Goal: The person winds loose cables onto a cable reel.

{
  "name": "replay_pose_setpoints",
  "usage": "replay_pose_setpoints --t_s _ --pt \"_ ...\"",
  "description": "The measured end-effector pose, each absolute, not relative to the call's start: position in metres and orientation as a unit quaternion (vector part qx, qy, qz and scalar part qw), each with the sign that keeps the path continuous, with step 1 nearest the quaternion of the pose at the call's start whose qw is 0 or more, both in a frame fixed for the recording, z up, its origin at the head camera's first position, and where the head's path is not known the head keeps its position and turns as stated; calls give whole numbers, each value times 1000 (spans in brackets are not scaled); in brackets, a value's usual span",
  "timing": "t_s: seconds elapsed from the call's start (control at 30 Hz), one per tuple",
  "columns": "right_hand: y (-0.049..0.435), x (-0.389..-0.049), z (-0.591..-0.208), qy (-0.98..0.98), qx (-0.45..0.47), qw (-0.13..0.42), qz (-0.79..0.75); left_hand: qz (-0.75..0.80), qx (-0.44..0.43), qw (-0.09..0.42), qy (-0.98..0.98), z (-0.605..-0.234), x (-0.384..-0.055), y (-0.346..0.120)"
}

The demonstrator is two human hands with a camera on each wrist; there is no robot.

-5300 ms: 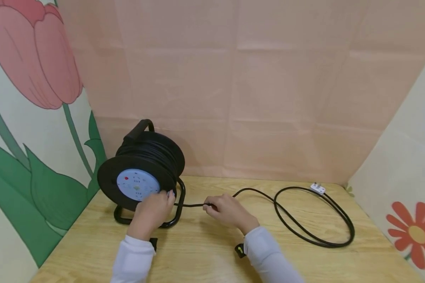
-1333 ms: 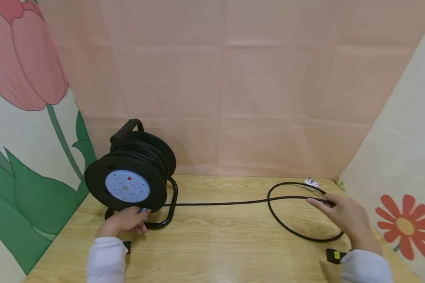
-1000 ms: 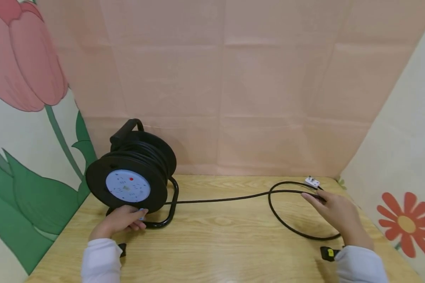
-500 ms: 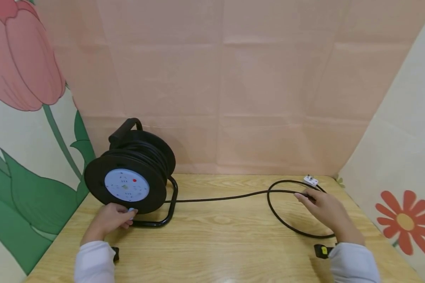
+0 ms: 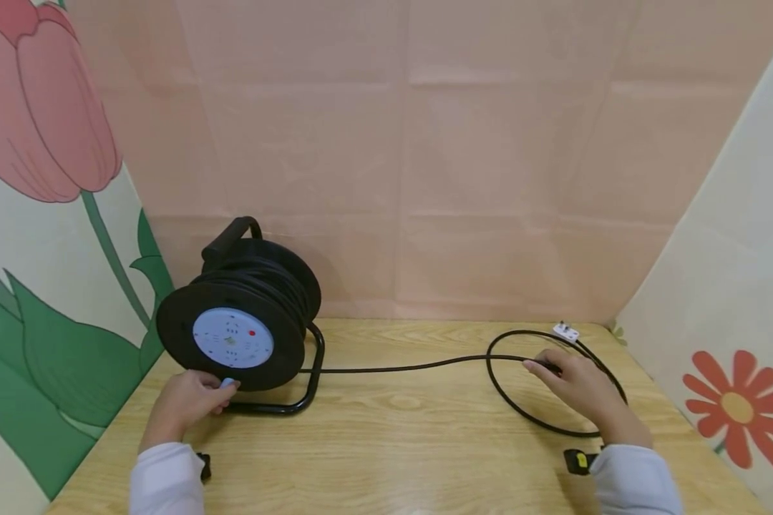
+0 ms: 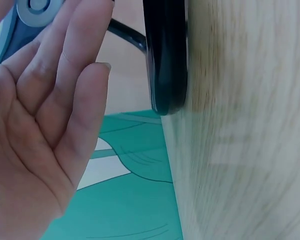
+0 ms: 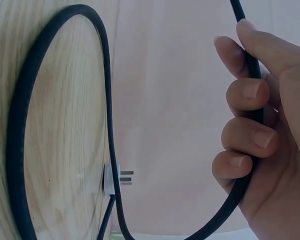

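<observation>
A creased pink backdrop (image 5: 393,157) behind the wooden table (image 5: 419,443) — tulip (image 5: 54,114) picture left, red flower (image 5: 736,408) right.

We see a black reel (image 5: 251,295) with a pale blue disc (image 5: 222,343) and a red dot (image 5: 253,332), a light blue knob (image 5: 227,383), plain black cord (image 7: 16,140), and a white plug (image 5: 565,331) near the table's far right corner. The table (image 5: 393,443) is yellowish wood grain, the backdrop (image 5: 393,157) along its far edge peach. Beyond the left edge we find a pink tulip (image 5: 67,118) with green leaves (image 5: 71,372); beyond the right, a red flower (image 5: 750,458) with a yellow centre (image 5: 736,408).
</observation>
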State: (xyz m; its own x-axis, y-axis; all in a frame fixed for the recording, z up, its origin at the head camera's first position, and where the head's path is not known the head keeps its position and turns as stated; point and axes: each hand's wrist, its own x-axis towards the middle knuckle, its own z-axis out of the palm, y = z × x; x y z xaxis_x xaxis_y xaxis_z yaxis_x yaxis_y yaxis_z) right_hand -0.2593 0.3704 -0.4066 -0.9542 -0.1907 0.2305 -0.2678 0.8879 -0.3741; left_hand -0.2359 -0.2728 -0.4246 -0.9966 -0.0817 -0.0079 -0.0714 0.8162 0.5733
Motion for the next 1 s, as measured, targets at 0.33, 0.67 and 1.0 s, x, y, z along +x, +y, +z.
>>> replay_pose_setpoints --t_s 0.33,0.67,1.0 --pt "359 -262 -412 -958 158 119 209 -318 69 41 -945 -424 -231 -282" --pt "356 -259 -411 -958 154 93 225 -324 104 127 -932 -421 -222 -289" --pt "362 -255 -409 -959 124 87 241 -369 171 218 -887 -413 -218 -290"
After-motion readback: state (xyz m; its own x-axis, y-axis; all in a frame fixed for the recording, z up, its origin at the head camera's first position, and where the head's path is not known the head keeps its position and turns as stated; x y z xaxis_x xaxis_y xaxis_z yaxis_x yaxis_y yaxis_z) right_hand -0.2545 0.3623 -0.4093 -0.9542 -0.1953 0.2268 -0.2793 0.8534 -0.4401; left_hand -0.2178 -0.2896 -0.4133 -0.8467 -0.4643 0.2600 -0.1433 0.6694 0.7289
